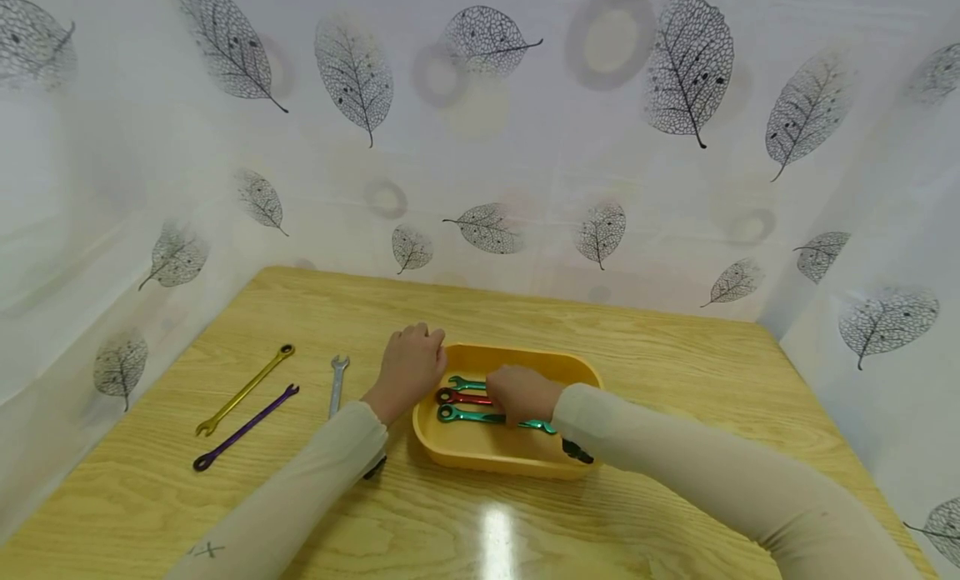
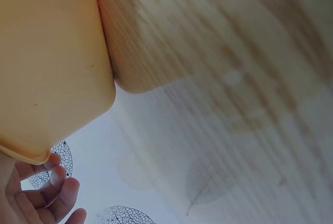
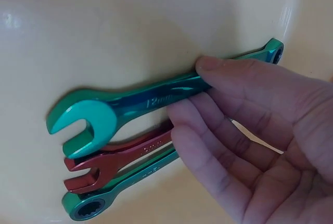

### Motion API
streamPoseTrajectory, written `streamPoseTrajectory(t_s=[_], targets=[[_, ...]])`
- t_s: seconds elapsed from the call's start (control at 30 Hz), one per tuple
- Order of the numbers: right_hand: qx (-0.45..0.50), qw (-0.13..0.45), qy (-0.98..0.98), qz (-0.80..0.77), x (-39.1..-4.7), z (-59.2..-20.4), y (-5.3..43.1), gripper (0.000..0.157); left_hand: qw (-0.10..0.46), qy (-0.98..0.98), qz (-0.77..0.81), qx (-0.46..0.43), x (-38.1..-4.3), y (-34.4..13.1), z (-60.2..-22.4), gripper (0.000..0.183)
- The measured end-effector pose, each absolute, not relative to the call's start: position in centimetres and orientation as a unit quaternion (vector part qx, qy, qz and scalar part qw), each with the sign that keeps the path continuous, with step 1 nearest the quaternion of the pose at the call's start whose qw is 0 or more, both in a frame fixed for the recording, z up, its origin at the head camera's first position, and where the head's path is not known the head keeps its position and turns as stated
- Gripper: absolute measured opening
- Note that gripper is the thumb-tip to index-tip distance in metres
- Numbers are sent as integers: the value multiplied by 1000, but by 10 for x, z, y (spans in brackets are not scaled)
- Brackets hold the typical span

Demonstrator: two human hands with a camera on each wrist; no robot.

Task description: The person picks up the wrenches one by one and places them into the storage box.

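My left hand (image 1: 408, 365) grips the rim at the left end of a yellow plastic bin (image 1: 506, 462), its fingers (image 2: 65, 193) curled at the edge. Inside the bin, my right hand (image 1: 522, 391) pinches a shiny green combination wrench (image 3: 161, 91) marked 12mm between thumb and fingers. Its open end points right in the head view, its ring end left. Just beyond it lie a red wrench (image 1: 471, 399) and another green wrench (image 1: 468, 385), side by side. My right hand hides the middle of all three.
Left of the bin, a silver wrench (image 1: 337, 384), a purple wrench (image 1: 247, 426) and a gold wrench (image 1: 243, 392) lie on the wooden table (image 1: 675, 363). A white leaf-print curtain (image 1: 510, 163) stands around the back and sides.
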State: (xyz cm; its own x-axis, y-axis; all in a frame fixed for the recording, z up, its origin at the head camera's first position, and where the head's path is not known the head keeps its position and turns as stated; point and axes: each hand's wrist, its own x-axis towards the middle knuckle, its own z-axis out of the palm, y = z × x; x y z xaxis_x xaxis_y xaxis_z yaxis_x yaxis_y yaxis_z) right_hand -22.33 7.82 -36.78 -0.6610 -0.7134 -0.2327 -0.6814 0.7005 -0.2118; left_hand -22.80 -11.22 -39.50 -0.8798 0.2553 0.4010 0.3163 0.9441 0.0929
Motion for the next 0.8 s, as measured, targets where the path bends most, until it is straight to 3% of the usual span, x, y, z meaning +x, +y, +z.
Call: streamPoseTrajectory(t_s=[0.23, 0.5, 0.57, 0.7, 0.8], targets=[[-380, 156, 911, -40, -224, -366, 79, 31, 194, -966, -83, -148, -227, -113, -395, 11], [-398, 172, 899, -61, -224, -358, 85, 50, 189, -967, -83, -147, -227, -112, -394, 11], [-396, 168, 901, -59, -224, -355, 87, 45, 186, -968, -83, -146, -227, -112, -395, 11], [-383, 158, 909, -44, -220, -343, 92, 17, 189, -968, -81, -146, -227, -112, -395, 11], [-384, 147, 911, -29, -217, -333, 98, 16, 192, -967, -81, -147, -227, -112, -394, 12]])
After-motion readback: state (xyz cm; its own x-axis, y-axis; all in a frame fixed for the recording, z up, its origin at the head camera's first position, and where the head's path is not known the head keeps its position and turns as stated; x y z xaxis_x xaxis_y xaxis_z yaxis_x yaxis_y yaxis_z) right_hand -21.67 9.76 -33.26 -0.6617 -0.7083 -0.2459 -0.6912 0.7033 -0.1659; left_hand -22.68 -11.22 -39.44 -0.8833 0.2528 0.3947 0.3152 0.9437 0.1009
